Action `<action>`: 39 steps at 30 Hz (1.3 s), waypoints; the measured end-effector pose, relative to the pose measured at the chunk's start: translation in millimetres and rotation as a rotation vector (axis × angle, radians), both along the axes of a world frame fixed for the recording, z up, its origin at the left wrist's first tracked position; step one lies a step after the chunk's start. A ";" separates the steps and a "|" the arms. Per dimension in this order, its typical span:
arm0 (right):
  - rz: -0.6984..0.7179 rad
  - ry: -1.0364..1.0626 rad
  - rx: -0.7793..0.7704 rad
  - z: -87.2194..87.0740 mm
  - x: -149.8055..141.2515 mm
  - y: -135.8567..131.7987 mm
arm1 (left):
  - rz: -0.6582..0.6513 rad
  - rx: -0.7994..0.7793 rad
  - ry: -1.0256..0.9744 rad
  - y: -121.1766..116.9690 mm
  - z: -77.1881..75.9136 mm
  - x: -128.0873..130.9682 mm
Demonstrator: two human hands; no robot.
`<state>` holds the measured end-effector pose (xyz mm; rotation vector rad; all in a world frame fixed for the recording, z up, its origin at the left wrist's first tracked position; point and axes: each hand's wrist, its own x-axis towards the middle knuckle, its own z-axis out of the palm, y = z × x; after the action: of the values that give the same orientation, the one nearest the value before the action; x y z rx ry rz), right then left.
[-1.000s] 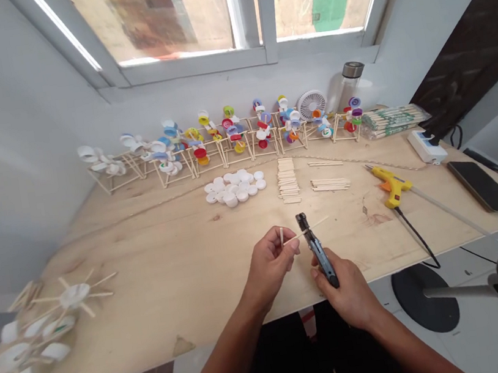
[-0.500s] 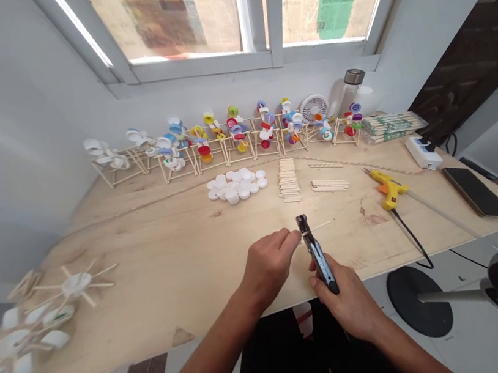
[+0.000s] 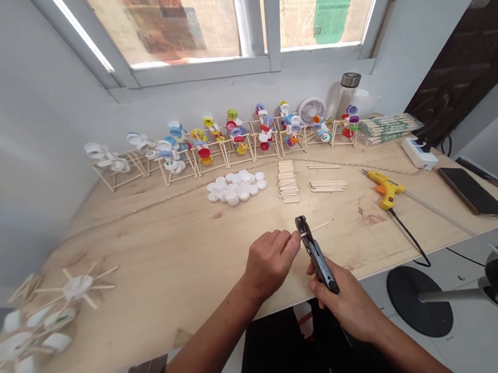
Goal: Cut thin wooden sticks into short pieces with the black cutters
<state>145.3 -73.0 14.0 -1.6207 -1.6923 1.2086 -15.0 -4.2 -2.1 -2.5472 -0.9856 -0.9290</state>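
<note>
My right hand [image 3: 345, 296] is wrapped round the handles of dark metal pliers [image 3: 319, 263], their jaws pointing away from me. My left hand [image 3: 273, 263] is closed in a pinch close beside the jaws, on a thin wooden stick [image 3: 304, 234] of which only a short pale bit shows across the jaws. Beyond the jaws to the right a slim pale stick [image 3: 320, 226] shows; whether it is the same piece I cannot tell. Further back lie a column of short wooden sticks [image 3: 287, 181], a small pile of longer sticks [image 3: 328, 186] and a cluster of white bottle caps [image 3: 236, 187].
A yellow glue gun [image 3: 387, 187] with its cord lies right, near a phone [image 3: 472, 191] and a power strip [image 3: 419, 153]. Stick frames with coloured cap wheels [image 3: 237, 134] line the wall. At left are a spoked stick wheel [image 3: 78, 287] and a white-cap wheel [image 3: 16, 346].
The view has shifted slightly. My hands and the pliers keep almost the same pose, with the left fingertips still at the jaws.
</note>
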 end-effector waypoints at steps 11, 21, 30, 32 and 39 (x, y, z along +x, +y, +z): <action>0.001 -0.214 0.131 1.1 -0.2 -4.8 | 0.256 -0.136 0.014 -21.7 16.8 13.3; 0.002 -0.173 0.063 12.4 -1.9 -18.7 | -0.053 0.054 0.109 2.0 7.1 -5.5; 0.001 -0.225 0.093 10.6 3.3 -21.5 | -0.110 -0.446 -0.101 -13.9 13.6 3.6; 0.018 -0.261 0.116 8.2 5.2 -22.3 | -0.136 -0.614 -0.166 -19.6 18.0 3.0; 0.057 -0.359 0.195 5.6 6.2 -26.4 | -0.214 -1.001 -0.294 -25.8 32.2 -4.3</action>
<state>151.5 -99.5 19.6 -1.7528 -2.0153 0.7778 -19.3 -29.9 30.1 -3.4405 -1.5924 -1.0649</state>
